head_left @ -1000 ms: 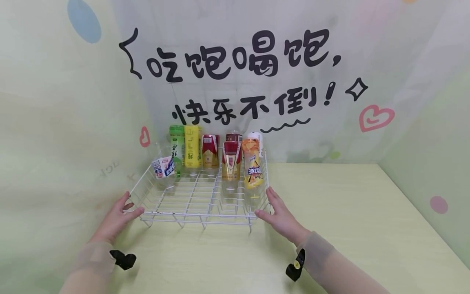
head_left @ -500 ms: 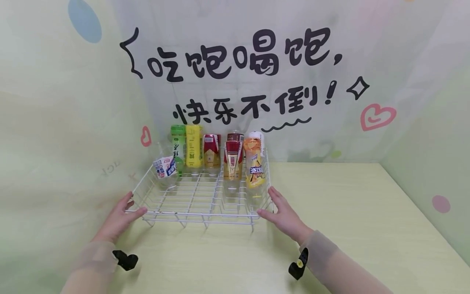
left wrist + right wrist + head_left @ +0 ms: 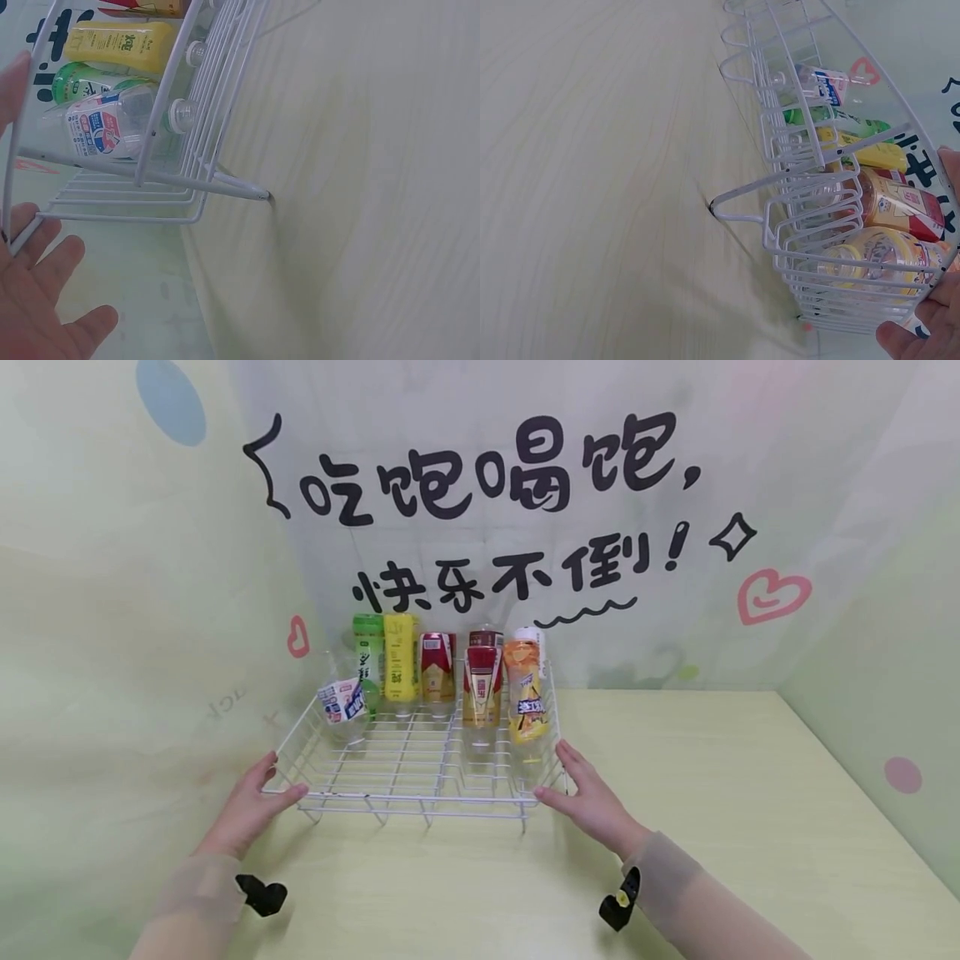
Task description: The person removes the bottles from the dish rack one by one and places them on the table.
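Observation:
A white wire rack (image 3: 420, 795) stands on the pale table (image 3: 712, 793) near the back left corner. Upended bottles lean in it: an orange one (image 3: 527, 702), two red ones (image 3: 482, 685), a yellow one (image 3: 400, 656), a green one (image 3: 367, 652) and a clear one with a blue and white label (image 3: 341, 703). My left hand (image 3: 258, 797) touches the rack's front left corner with straight, spread fingers (image 3: 37, 300). My right hand (image 3: 592, 802) touches the front right corner, thumb along the front rail. The rack's wire foot (image 3: 727, 210) rests on the table.
The left wall (image 3: 112, 693) runs close beside the rack, and the back wall with black lettering (image 3: 487, 477) stands just behind the bottles. Bare tabletop stretches to the right as far as the right wall (image 3: 885, 693). Black wrist mounts (image 3: 261, 893) sit on both sleeves.
The rack has slid a little to the right, with both hands staying at its front corners. The bottles kept their places in it.

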Tool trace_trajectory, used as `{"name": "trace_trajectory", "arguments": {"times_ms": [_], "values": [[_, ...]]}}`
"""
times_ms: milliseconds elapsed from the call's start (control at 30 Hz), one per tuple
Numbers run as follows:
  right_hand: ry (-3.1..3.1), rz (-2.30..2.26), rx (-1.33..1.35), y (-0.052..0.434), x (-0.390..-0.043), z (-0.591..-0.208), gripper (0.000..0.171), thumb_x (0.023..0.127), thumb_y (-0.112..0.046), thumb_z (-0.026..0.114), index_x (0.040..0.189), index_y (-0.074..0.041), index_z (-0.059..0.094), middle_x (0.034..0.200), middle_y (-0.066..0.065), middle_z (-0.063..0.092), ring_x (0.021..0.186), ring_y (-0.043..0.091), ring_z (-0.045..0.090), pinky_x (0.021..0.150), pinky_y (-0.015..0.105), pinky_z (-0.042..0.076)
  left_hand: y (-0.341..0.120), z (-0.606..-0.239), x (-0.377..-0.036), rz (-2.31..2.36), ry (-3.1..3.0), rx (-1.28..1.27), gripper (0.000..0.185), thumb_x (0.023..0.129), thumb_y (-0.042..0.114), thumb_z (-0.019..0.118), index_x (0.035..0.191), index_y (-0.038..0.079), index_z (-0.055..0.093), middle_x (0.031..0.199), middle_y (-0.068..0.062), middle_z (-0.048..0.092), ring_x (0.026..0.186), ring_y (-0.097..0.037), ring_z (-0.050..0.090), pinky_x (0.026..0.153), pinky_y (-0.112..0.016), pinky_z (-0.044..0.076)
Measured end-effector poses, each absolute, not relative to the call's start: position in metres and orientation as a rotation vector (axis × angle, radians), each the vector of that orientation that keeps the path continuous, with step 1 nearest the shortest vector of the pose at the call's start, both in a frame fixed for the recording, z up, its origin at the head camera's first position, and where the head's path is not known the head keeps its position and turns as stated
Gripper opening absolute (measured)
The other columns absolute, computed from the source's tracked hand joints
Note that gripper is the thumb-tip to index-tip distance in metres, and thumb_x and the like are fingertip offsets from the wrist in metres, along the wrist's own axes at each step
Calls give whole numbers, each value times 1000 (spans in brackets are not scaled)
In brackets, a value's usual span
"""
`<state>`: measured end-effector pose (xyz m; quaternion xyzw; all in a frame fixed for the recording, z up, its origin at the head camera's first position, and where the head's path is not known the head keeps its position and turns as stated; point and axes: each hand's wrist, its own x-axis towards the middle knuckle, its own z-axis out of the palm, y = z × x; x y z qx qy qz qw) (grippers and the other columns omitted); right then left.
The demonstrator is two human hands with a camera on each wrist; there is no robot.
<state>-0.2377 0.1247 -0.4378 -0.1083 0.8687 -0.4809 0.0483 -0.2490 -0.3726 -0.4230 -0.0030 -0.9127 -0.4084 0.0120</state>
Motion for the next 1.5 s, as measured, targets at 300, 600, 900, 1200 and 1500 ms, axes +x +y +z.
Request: {"name": "trace_trajectory", "arguments": {"times_ms": [300,600,900,1200,1500], "values": [[2692,-1414,-338,137,-236,-438,95,86,-54,65,154,-10,16,161,4,9,146,32,7,113,57,13,-362,-424,-244,-1246,-2822,-33,99,89,41,67,149,-9,7,149,-38,16,135,-54,18,104,-70,17],[2742,-1390,-380,150,-234,-441,88,89,-43,66,153,-7,19,161,6,11,145,34,10,113,58,13,-349,-425,-243,-1197,-2847,-45,102,88,41,68,148,-11,5,147,-39,18,134,-54,18,105,-68,17],[2792,-1340,-459,164,-232,-444,84,90,-49,62,153,-8,24,160,9,12,144,39,11,110,66,1,-336,-425,-237,-1156,-2911,-47,105,89,51,62,152,0,-4,155,-30,0,139,-52,3,105,-71,11],[2842,-1291,-501,173,-231,-448,74,91,-50,60,150,-13,34,160,9,14,142,42,13,106,70,-1,-329,-428,-238,-1143,-2905,-73,103,89,51,62,153,2,-2,157,-26,-2,140,-51,3,104,-72,12],[2822,-1292,-450,187,-227,-447,74,91,-50,59,151,-15,32,161,7,11,142,44,11,104,73,8,-318,-430,-240,-1145,-2868,-156,92,91,47,62,156,14,6,158,-24,3,139,-52,8,100,-75,15]]}}
